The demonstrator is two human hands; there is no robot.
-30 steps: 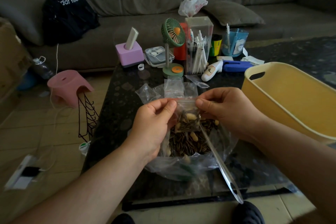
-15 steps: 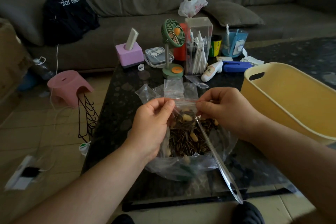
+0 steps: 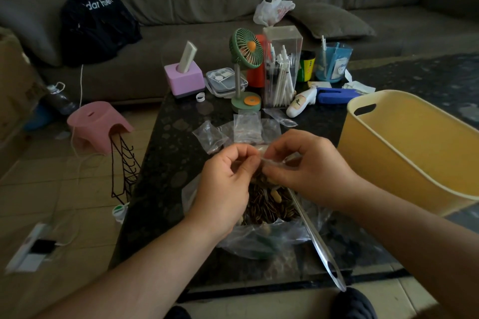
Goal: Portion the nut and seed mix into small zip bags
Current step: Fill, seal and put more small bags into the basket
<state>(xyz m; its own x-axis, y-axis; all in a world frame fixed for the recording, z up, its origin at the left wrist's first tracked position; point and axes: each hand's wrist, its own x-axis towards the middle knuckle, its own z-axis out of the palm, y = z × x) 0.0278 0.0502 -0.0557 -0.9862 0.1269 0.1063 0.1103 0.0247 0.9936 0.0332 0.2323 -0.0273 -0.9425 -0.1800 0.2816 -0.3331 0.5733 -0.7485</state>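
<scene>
A small clear zip bag with seeds and nuts in it hangs between my two hands, over the big open plastic bag of striped seeds and pale nuts. My left hand pinches the small bag's top at its left end. My right hand pinches the top at its right end; the two hands nearly touch. A long clear scoop slants from under my right hand toward the table's front edge. Several empty zip bags lie just behind my hands.
A yellow tub stands at the right of the dark table. Behind my hands are a green desk fan, a clear box of white pens, a purple holder and a blue cup. A pink stool and wire rack are left on the floor.
My hands have come closer together along the small bag's top, which is now bunched between the fingertips and mostly hidden. The scoop and the big bag have stayed in place.
</scene>
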